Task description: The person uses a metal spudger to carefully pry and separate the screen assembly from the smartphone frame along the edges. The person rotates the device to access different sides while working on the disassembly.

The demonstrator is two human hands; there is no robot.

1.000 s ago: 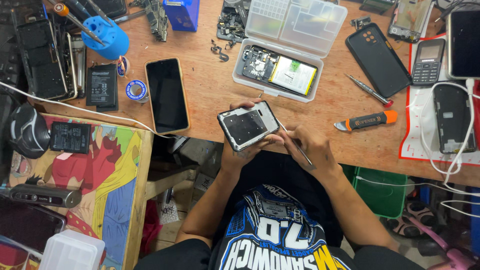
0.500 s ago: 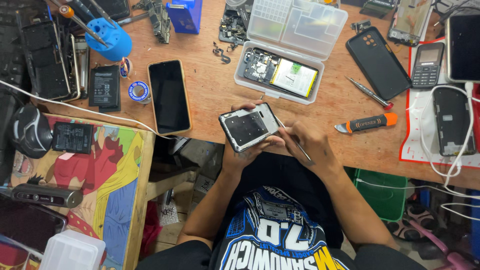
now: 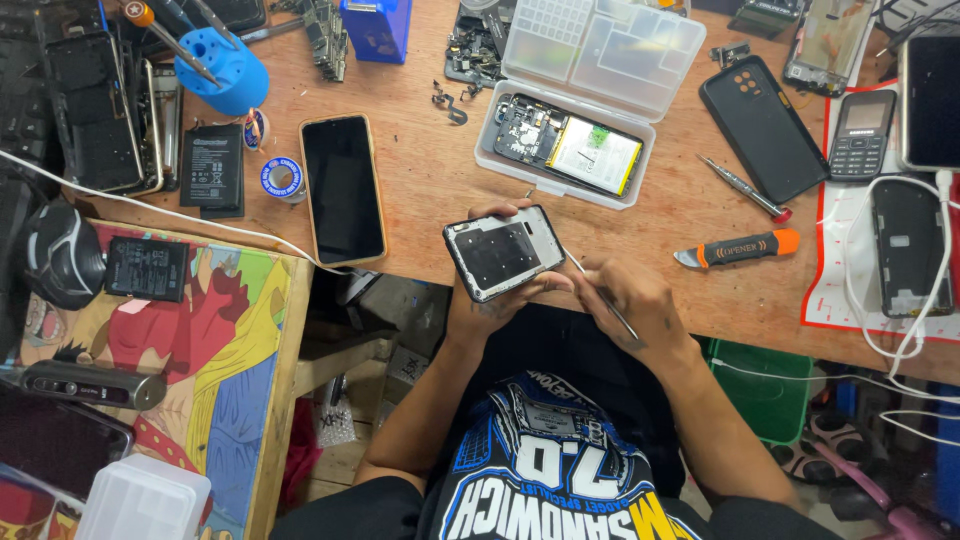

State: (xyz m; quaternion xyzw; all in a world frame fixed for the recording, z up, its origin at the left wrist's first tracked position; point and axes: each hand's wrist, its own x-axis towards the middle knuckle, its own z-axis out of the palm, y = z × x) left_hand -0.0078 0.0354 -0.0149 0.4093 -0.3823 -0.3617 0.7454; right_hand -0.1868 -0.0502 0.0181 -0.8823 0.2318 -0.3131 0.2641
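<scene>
My left hand [image 3: 490, 305] holds an opened phone body [image 3: 503, 252], with its grey inner back up, at the front edge of the wooden bench [image 3: 430, 190]. My right hand [image 3: 630, 300] pinches a thin metal tool [image 3: 595, 292] like a pen. The tool's tip touches the phone's right edge. Behind the phone stands an open clear plastic box [image 3: 590, 100]. A circuit board and a battery lie in its tray.
On the bench are a black phone in a tan case [image 3: 343, 187], an orange-handled opener tool [image 3: 738, 249], a small screwdriver [image 3: 745, 187], a black phone case [image 3: 763, 128], a keypad phone [image 3: 861, 135], a blue tool holder [image 3: 221, 68] and a white cable [image 3: 150, 207].
My view has shifted slightly. Both hands stay at the phone, with the tool still at its right edge.
</scene>
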